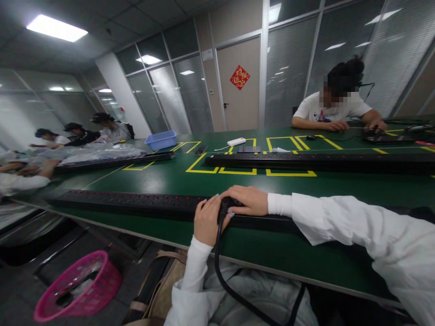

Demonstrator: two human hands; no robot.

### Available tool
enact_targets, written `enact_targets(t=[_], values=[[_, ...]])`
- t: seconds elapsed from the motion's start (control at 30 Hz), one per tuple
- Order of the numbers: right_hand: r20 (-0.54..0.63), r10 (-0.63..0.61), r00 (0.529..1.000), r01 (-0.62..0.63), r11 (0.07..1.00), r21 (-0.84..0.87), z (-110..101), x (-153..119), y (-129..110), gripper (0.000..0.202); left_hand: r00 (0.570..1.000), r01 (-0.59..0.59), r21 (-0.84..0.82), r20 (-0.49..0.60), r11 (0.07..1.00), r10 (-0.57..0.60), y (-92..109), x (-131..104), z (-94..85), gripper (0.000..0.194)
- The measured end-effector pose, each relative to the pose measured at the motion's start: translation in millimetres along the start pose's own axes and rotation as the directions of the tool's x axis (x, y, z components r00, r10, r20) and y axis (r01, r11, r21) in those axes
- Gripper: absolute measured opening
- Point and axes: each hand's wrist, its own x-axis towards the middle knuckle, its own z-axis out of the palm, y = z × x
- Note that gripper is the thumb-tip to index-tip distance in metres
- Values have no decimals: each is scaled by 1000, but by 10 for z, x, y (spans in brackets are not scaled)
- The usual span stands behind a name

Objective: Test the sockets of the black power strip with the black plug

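Note:
A long black power strip (pixel 136 203) with a row of red dots lies along the near edge of the green table. Both of my hands meet around a black plug, mostly covered by the fingers, at the strip's top. My left hand (pixel 207 219) is closed on the plug's left side, where the thick black cable (pixel 219 267) comes out and hangs down towards my lap. From the right, my right hand (pixel 247 200) curls over the same plug, its fingers touching the left hand. Whether the plug is seated in the strip is hidden.
Another black strip (pixel 322 162) lies farther back, near yellow tape outlines. A blue basket (pixel 161 140), a white power bank (pixel 236 141) and plastic-wrapped items (pixel 98 153) are on the table (pixel 163 179). A pink basket (pixel 112 276) stands on the floor. People sit at left and across.

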Motion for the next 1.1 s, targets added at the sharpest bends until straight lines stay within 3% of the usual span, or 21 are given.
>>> enact_targets(t=[1.1], values=[[-50, -37, 998, 35, 998, -51, 80, -25, 82, 37, 1000, -28, 0, 5, 1000, 28, -29, -17, 73, 39]])
